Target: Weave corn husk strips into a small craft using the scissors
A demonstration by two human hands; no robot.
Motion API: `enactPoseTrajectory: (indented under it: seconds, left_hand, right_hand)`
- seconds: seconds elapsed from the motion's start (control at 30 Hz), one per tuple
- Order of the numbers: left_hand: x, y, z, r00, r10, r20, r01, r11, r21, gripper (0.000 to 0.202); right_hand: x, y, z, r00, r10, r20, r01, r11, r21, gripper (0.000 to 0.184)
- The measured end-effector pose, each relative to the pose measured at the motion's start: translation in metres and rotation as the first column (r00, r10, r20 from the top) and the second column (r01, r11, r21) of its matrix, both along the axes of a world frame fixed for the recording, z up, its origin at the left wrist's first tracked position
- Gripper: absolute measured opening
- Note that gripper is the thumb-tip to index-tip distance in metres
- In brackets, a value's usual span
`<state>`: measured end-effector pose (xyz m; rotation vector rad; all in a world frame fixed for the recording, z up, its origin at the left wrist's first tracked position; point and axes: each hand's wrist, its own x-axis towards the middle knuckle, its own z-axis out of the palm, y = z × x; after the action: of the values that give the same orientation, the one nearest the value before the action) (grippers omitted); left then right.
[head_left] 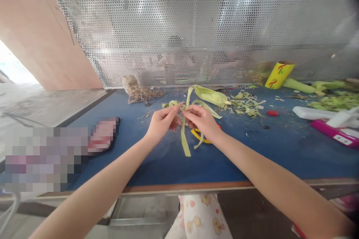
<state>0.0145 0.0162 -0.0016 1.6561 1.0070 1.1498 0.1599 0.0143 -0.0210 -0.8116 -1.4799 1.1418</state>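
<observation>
My left hand [163, 119] and my right hand [202, 118] meet over the blue table, fingers pinched around pale green corn husk strips [184, 140]. One strip hangs down between the hands, and another stands up and bends over above them. The exact spot where the fingertips grip is partly hidden. Just behind my right hand lies a larger piece of green corn husk [214, 97]. Under that hand shows a curved yellow object [206, 140] with a bit of red beside it, mostly covered.
Brown twine [144, 94] lies back left; husk scraps [248, 104] litter the back right. Farther right are a yellow tube [279, 75], a white-and-magenta power strip [336, 133] and more husks. A perforated metal screen [157, 37] borders the back, people behind it. A dark-edged phone-like object [104, 134] lies left.
</observation>
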Motion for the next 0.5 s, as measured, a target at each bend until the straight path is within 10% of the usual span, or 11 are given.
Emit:
enactPoseTrajectory:
  seconds: [0.5]
  left_hand:
    - [0.001, 0.014, -0.014, 0.992, 0.123, 0.01, -0.124, 0.988, 0.088, 0.037]
  right_hand:
    - [-0.005, 0.004, -0.004, 0.976, -0.099, 0.193, 0.084, 0.993, 0.085, 0.013]
